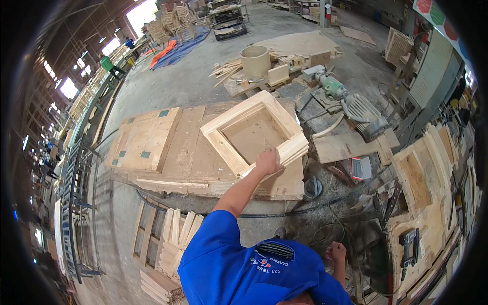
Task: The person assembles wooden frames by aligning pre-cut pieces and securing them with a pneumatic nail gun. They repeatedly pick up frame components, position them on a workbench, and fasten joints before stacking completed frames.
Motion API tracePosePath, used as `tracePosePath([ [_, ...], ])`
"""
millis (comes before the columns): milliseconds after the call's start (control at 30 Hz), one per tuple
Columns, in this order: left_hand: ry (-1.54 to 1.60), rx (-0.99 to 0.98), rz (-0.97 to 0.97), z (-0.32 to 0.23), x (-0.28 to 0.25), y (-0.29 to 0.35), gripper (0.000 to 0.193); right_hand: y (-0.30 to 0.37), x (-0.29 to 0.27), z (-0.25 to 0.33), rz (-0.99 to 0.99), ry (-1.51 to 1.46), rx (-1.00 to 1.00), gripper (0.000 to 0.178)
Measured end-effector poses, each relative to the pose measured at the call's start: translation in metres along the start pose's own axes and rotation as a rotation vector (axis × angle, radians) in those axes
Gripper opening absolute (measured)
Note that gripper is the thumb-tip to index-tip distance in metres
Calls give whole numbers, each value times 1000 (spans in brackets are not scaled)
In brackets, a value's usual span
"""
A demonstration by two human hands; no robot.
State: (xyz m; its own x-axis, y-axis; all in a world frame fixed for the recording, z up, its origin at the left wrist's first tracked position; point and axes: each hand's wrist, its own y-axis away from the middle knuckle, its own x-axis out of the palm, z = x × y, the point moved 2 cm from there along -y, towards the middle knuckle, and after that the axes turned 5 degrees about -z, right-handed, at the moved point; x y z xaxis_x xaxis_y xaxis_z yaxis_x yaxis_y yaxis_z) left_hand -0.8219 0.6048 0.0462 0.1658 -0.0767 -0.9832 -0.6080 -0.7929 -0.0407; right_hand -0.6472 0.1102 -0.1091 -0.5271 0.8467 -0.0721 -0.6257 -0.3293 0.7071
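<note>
A stack of square wooden frames (229,155) lies turned at an angle on the low work table (188,147). My left hand (269,161) is closed on the near right side of the stack, fingers over its edge. My right hand (335,252) hangs low at my right side, apart from the table, with its fingers curled. I make out nothing in it. Left of the stack lies a flat wooden panel (140,140) with small green patches near its corners. A thin wooden strip (173,183) rests along the table's near edge.
A green motor machine (333,87) stands beyond the table at right. A nail gun (408,249) lies on a wood-covered bench (427,203) at far right. Wood pieces (168,254) are piled on the floor at near left. A round bin (255,61) stands behind.
</note>
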Motion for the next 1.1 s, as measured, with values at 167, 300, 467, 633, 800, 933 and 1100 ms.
tracePosePath([
  [167, -3, 54, 7, -20, 10, -2, 72, 16, -37, -12, -72, 89, -149, 24],
  [300, -54, 72, 117, -40, 18, 15, 106, 35, -76, -35, -246, 443, -106, 41],
  [467, -180, 159, 80, -59, 4, 25, 105, 82, -113, -60, -483, -20, 116, 31],
  [633, -396, 412, -352, -105, 22, 37, 54, 111, -188, -72, -617, -538, 0, 25],
  [800, 231, 266, -30, -206, 60, 61, 70, 139, -370, -16, -901, -846, -416, 22],
  [933, 716, 470, 390, -381, 117, 139, 43, 183, -537, 47, -1205, -942, -702, 23],
  [1100, 682, 813, 646, -612, 89, 254, 45, 136, -651, 116, -970, -985, -755, 33],
])
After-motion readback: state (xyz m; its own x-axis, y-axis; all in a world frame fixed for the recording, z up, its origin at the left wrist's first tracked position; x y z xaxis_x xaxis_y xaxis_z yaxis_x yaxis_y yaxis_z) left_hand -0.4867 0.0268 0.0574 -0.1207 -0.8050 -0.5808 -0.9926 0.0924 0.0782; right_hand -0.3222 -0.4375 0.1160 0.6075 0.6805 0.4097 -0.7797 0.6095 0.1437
